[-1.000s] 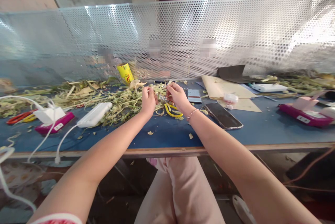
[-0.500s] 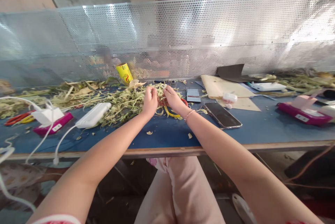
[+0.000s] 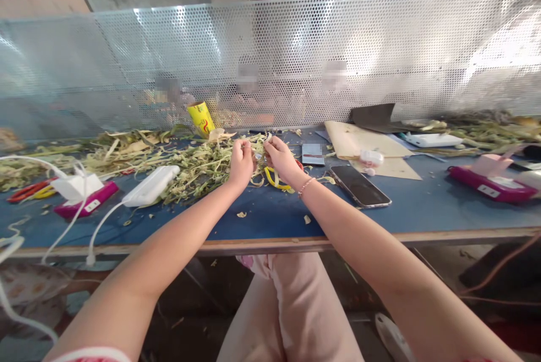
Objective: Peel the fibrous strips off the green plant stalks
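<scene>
Your left hand [image 3: 240,162] and right hand [image 3: 281,160] meet close together above the blue table [image 3: 270,212], at the near edge of the pile of green stems [image 3: 192,164]. The left fingers are pinched together on a thin pale strip [image 3: 255,150] that runs across to the right hand, whose fingers are curled shut on its other end; the strip is too small to tell more about it. Just under your right hand lie scissors with yellow handles [image 3: 274,180], touching the table and partly hidden by the wrist with its bracelet [image 3: 305,186]. To the right of that wrist a phone [image 3: 359,186] lies flat, and a small card [image 3: 313,154] sits just beyond it. On the left, a white power bank [image 3: 151,185] rests against the stems, its cable [image 3: 99,229] trailing off the table edge. A yellow can [image 3: 202,118] stands tilted by the metal screen [image 3: 270,57].
</scene>
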`<state>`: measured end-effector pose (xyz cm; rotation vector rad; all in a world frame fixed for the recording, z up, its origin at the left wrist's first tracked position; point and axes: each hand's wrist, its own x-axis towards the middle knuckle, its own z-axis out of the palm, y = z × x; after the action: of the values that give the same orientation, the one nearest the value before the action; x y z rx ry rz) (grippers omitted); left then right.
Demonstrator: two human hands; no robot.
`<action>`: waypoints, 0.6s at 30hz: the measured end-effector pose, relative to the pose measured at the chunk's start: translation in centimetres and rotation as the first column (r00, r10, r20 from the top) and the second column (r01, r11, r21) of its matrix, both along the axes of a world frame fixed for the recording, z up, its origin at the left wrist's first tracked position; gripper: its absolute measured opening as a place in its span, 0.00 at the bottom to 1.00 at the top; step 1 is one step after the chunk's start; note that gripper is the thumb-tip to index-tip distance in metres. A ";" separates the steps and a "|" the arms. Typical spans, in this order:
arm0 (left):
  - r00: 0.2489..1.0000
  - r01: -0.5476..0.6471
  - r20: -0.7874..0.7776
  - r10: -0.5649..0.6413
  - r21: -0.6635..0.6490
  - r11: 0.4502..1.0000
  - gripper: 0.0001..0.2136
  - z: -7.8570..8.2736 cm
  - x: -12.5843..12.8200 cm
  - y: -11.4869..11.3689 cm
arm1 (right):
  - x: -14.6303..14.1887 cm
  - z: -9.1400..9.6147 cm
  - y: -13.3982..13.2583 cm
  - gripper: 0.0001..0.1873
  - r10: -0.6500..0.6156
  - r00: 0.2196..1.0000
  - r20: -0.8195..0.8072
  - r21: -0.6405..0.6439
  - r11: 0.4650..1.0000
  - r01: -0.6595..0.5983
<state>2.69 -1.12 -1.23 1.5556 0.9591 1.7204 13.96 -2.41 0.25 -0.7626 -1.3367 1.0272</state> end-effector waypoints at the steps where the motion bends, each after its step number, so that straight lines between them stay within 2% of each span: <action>1: 1.000 -0.012 0.009 0.012 -0.013 1.000 0.15 0.0 0.0 0.1 | 0.1 0.0 0.1 0.14 -0.018 1.000 0.004 0.030 0.999 0.018; 5: 0.998 -0.050 0.033 0.052 -0.055 0.997 0.15 0.4 0.0 0.0 | 0.3 0.2 0.0 0.14 -0.065 0.998 0.006 0.097 0.993 0.064; 18: 0.995 -0.041 0.088 0.048 -0.084 0.996 0.16 1.7 0.2 -0.7 | 0.6 0.4 0.1 0.13 -0.084 0.996 -0.013 0.108 0.991 0.085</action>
<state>2.85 -1.84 0.50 1.4021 1.0128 1.7444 14.54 -2.36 0.61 -0.7263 -1.3306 0.8831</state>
